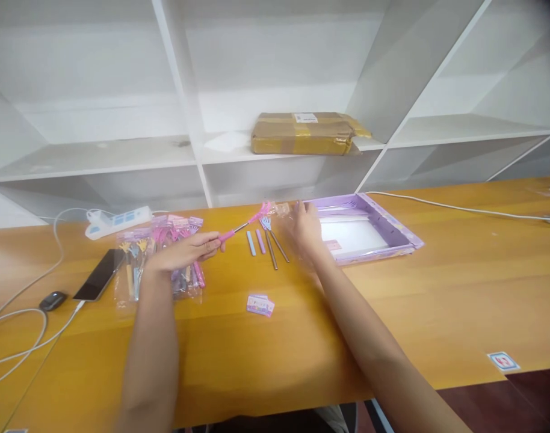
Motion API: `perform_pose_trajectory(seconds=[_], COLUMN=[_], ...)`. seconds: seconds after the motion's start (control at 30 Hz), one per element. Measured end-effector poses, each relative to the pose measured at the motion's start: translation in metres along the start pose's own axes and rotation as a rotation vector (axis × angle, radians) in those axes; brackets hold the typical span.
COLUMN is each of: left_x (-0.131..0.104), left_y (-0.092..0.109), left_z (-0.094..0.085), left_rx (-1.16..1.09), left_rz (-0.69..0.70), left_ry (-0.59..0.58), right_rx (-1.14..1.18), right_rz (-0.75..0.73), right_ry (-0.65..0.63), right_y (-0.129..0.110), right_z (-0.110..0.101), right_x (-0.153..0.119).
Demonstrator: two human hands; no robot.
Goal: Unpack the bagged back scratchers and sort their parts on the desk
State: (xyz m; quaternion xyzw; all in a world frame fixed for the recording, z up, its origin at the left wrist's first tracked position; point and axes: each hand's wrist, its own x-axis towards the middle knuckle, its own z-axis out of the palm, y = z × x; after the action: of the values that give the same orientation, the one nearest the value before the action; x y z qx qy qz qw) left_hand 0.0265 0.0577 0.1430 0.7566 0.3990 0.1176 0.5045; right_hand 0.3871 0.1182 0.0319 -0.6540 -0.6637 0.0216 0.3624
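Note:
My left hand [201, 246] is closed round the handle of a pink hand-shaped scratcher [243, 225], its head pointing right. My right hand [306, 224] pinches a clear plastic bag [290, 225] beside the purple tray's left edge. Between my hands lie two metal rods with hand-shaped heads [270, 243], a blue handle piece [251, 243] and a purple handle piece [260, 241]. Nearer me are small printed cards [260, 305]. Bagged scratchers [135, 270] in several colours lie under and around my left hand.
The purple tray [392, 225] sits at right. At left are a power strip [119, 221], a phone [100, 275], a black mouse-like object [53, 300] and white cables [58, 252]. A taped brown box [302, 135] rests on the white shelf [144, 157].

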Motion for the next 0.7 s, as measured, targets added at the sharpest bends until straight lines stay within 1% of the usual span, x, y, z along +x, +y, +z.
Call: perform_pose_trajectory(seconds=[0.03, 0.07, 0.1, 0.13, 0.2, 0.23, 0.27, 0.3, 0.37, 0.43, 0.47, 0.57, 0.63, 0.7], left_x=[0.002, 0.003, 0.005, 0.008, 0.013, 0.016, 0.019, 0.021, 0.024, 0.027, 0.029, 0.034, 0.039, 0.042], left_y=[0.003, 0.006, 0.009, 0.013, 0.019, 0.022, 0.025, 0.027, 0.033, 0.039, 0.041, 0.044, 0.04, 0.032], left_z=[0.002, 0.004, 0.007, 0.01, 0.018, 0.023, 0.027, 0.033, 0.043, 0.052, 0.056, 0.067, 0.074, 0.082], left_rx=[0.007, 0.016, 0.03, 0.053, 0.129, 0.177, 0.226, 0.272, 0.352, 0.439, 0.495, 0.693, 0.804, 0.879], left_rz=[0.017, 0.037, 0.058, 0.079, 0.111, 0.119, 0.125, 0.131, 0.136, 0.123, 0.113, 0.096, 0.083, 0.086], left_ry=[0.017, 0.037, 0.059, 0.084, 0.128, 0.14, 0.144, 0.144, 0.171, 0.261, 0.32, 0.463, 0.509, 0.524], right_rx=[0.05, 0.138, 0.26, 0.4, 0.707, 0.819, 0.897, 0.949, 1.02, 1.077, 1.105, 1.167, 1.212, 1.275], right_rz=[0.016, 0.027, 0.013, -0.026, -0.125, -0.169, -0.193, -0.191, -0.135, -0.047, -0.005, 0.1, 0.176, 0.254], right_ry=[0.019, 0.01, -0.046, -0.149, -0.424, -0.547, -0.628, -0.657, -0.628, -0.582, -0.583, -0.672, -0.761, -0.81], right_y=[-0.006, -0.012, -0.02, -0.028, -0.047, -0.057, -0.067, -0.076, -0.093, -0.104, -0.108, -0.112, -0.11, -0.105], right_z=[-0.005, -0.011, -0.018, -0.026, -0.044, -0.053, -0.06, -0.067, -0.074, -0.076, -0.075, -0.071, -0.067, -0.061], right_x=[0.001, 0.002, 0.002, 0.002, -0.003, -0.008, -0.012, -0.017, -0.026, -0.031, -0.033, -0.037, -0.04, -0.045])
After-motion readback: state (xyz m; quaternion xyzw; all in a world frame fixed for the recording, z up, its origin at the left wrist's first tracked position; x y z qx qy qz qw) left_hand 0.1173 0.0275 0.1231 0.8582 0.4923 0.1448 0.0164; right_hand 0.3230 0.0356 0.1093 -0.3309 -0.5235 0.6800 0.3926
